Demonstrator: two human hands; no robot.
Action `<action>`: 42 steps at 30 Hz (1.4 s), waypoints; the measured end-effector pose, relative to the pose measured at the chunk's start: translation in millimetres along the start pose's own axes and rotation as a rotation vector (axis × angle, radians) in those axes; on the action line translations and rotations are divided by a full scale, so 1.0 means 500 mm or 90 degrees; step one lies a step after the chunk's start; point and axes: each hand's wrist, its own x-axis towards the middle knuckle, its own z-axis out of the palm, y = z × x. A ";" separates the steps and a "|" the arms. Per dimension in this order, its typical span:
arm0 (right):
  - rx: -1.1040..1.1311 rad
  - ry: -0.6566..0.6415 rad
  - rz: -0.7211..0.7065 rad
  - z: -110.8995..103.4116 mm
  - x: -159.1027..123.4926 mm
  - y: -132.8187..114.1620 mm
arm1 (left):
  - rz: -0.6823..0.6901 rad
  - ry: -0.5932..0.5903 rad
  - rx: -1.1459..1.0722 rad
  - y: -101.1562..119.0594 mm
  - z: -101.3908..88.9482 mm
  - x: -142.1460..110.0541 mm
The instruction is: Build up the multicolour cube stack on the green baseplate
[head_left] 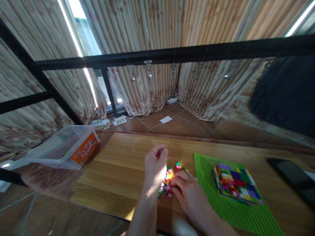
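Note:
Small loose bricks (168, 177) in many colours lie in a pile on the wooden table (118, 173), between my hands. My left hand (155, 165) is raised at the pile's left side with its fingers curled in; whatever they may hold is hidden. Over the pile's right edge, my right hand (189, 193) bends its fingers down among the bricks, thumb and forefinger slightly apart. A green studded baseplate (204, 172) lies to the right of that hand. On it sits a layered block of multicoloured bricks (236, 183).
A clear plastic bin (66, 144) with an orange label stands beyond the table's left end. At the far right lies a dark phone or tablet (292, 173). A black metal rail (172, 55) crosses before the curtains (142, 29). Papers (166, 119) lie on the tiled floor.

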 end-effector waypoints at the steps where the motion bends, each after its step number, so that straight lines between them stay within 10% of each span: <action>1: 0.023 0.009 0.000 -0.005 0.000 -0.001 | 0.003 -0.001 0.002 -0.001 0.001 0.000; 13: 0.566 0.036 0.111 -0.131 -0.050 0.032 | -0.033 -0.033 0.018 0.010 0.028 -0.009; 25: 0.213 0.263 0.160 -0.301 -0.132 0.207 | 0.091 -0.240 0.199 -0.027 0.138 -0.072; 42: -0.047 0.149 0.119 -0.251 -0.120 0.206 | 0.100 -0.301 0.250 -0.051 0.187 -0.102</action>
